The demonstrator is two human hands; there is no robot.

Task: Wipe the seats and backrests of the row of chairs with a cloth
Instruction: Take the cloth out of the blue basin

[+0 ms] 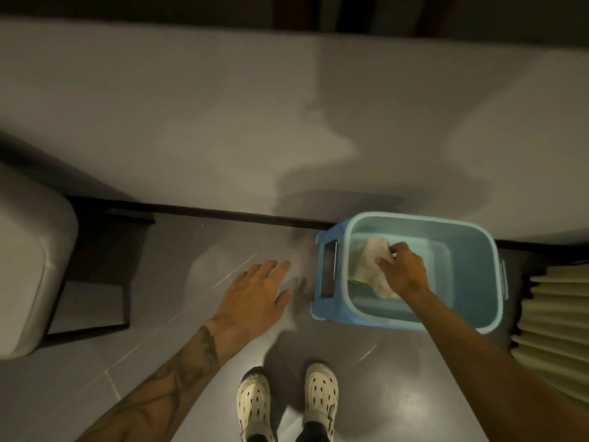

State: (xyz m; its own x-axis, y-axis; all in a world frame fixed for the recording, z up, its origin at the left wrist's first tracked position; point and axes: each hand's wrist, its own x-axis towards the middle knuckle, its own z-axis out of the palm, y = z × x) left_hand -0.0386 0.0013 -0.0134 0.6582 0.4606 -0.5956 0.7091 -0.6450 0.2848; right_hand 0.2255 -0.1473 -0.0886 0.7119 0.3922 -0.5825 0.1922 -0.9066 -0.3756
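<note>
A pale cloth (366, 264) lies inside a light blue plastic bucket (468, 247) that stands on the grey floor by the wall. My right hand (403, 269) reaches into the bucket and grips the cloth. My left hand (255, 290) hovers over the floor to the left of the bucket, fingers spread and holding nothing. A grey padded chair seat (28, 260) on a black frame shows at the left edge.
A pale grey wall (287, 106) with a black skirting strip (223, 213) runs across ahead. A ribbed cream object (554, 317) sits at the right edge. My two feet in cream perforated clogs (287, 400) stand on the tiles below.
</note>
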